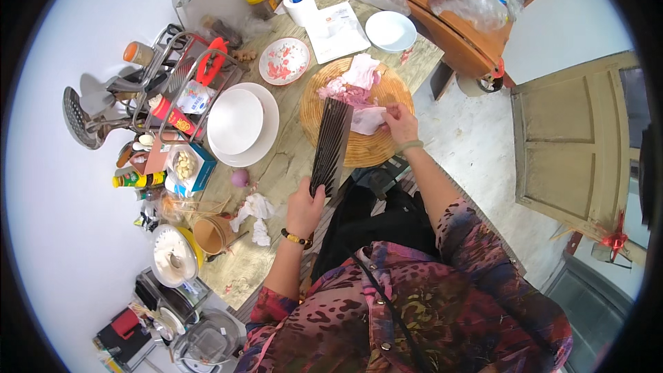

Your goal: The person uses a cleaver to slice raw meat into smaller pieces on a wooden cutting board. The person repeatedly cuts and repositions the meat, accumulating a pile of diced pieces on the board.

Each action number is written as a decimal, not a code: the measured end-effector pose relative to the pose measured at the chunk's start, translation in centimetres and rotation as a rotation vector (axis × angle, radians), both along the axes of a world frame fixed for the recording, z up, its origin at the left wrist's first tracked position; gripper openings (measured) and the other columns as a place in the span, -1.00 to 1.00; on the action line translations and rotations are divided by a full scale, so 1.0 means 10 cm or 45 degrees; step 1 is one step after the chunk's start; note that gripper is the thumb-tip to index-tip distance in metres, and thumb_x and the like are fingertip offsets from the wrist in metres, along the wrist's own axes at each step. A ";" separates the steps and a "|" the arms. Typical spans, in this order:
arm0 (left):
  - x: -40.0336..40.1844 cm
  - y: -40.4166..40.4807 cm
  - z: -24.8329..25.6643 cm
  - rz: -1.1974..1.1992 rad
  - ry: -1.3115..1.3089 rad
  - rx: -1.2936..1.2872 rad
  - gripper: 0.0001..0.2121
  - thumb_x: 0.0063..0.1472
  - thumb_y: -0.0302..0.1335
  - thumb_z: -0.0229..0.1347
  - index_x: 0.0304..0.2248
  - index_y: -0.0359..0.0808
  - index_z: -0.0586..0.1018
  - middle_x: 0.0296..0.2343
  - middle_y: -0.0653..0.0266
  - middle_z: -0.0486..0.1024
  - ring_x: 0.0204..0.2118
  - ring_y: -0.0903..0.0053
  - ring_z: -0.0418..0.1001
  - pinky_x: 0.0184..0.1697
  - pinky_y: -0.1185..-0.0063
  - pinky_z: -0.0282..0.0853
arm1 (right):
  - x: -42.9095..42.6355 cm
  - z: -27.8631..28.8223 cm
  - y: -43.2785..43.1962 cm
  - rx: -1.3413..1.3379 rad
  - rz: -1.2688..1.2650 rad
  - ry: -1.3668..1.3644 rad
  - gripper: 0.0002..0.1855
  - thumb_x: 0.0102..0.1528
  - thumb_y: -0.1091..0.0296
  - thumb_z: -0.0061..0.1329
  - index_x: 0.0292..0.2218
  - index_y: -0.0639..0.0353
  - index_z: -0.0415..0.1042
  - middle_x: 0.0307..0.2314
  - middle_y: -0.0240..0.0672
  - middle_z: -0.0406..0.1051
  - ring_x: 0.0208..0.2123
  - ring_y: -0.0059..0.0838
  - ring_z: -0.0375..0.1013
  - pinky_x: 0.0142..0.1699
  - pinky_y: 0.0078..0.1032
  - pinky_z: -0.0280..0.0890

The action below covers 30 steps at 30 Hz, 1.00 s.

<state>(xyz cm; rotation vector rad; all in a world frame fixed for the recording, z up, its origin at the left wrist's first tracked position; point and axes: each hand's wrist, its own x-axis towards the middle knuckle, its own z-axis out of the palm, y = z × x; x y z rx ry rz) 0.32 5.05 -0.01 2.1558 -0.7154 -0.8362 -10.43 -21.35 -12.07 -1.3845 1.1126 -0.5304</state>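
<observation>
My left hand point(304, 208) grips the handle of a wide cleaver point(332, 140) with a dark, streaked blade. Its far end reaches over a round wooden chopping board point(362, 153), close to pink raw meat point(355, 96). On the right side of the board, my right hand point(402, 123) pinches the edge of a pale, skin-like piece of raw meat point(369, 120). Another pale piece point(362, 70) lies at the board's far side. Beyond the board to the left is a white bowl point(284, 61) with red meat scraps in it.
Stacked white dishes point(235, 122), a purple onion-like bulb point(240, 178) and crumpled tissue point(256, 208) lie left. A paper roll point(300, 8), white packet point(337, 32) and pale bowl point(391, 31) stand beyond the board. A metal utensil rack point(178, 83) lines the wall.
</observation>
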 end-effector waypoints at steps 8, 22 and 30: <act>0.08 -0.19 -0.08 -0.076 -0.026 0.033 -0.80 0.15 -0.40 0.01 -0.38 -0.38 0.34 -0.65 -0.13 0.40 -0.56 -0.04 0.38 -0.56 0.24 0.22 | -0.07 0.15 0.11 -0.183 0.213 -0.026 -0.80 -0.04 0.46 0.05 -0.35 0.25 0.32 -0.56 -0.41 0.37 -0.49 -0.64 0.35 -0.34 -0.69 0.27; 0.06 -0.23 -0.18 -0.120 -0.017 0.023 -0.79 0.15 -0.38 0.02 -0.38 -0.38 0.35 -0.67 -0.09 0.41 -0.61 0.03 0.40 -0.59 0.33 0.26 | -0.25 0.06 -0.26 -0.615 0.266 0.222 -0.86 -0.11 0.43 0.05 -0.45 0.26 0.42 -0.58 -0.24 0.40 -0.57 -0.48 0.40 -0.43 -0.57 0.31; -0.06 -0.56 -0.23 -0.014 0.704 -0.025 -0.88 0.21 -0.44 -0.04 -0.32 -0.30 0.33 -0.74 0.37 0.29 -0.81 0.70 0.18 -0.78 0.67 0.11 | -0.33 0.09 -0.33 -0.657 0.350 0.138 -0.87 -0.12 0.47 0.05 -0.46 0.26 0.40 -0.58 -0.28 0.32 -0.60 -0.48 0.34 -0.44 -0.57 0.29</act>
